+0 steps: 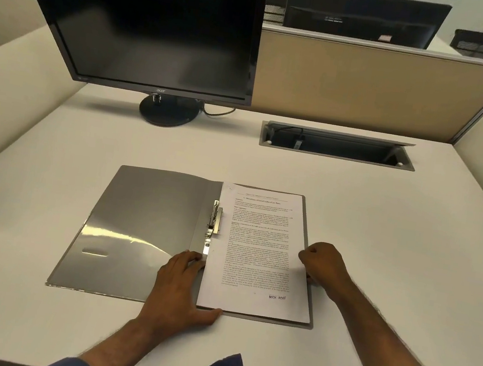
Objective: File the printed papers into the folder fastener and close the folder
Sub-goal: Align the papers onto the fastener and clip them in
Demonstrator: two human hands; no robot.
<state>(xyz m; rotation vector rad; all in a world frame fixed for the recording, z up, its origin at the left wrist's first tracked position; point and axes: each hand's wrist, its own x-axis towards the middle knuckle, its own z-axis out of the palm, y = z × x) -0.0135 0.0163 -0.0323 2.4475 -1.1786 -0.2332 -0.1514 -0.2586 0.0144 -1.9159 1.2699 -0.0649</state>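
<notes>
A grey folder lies open on the white desk, its front cover spread flat to the left. The printed papers rest on its right half, text side up. Along the papers' left edge at the spine runs the metal fastener. My left hand lies flat on the spine near the lower left edge of the papers, fingers spread toward the fastener's lower end. My right hand sits at the papers' right edge with its fingers curled over that edge of the stack.
A black monitor on a round stand stands at the back left. An open cable tray is sunk into the desk at the back right. Beige partitions enclose the desk on three sides.
</notes>
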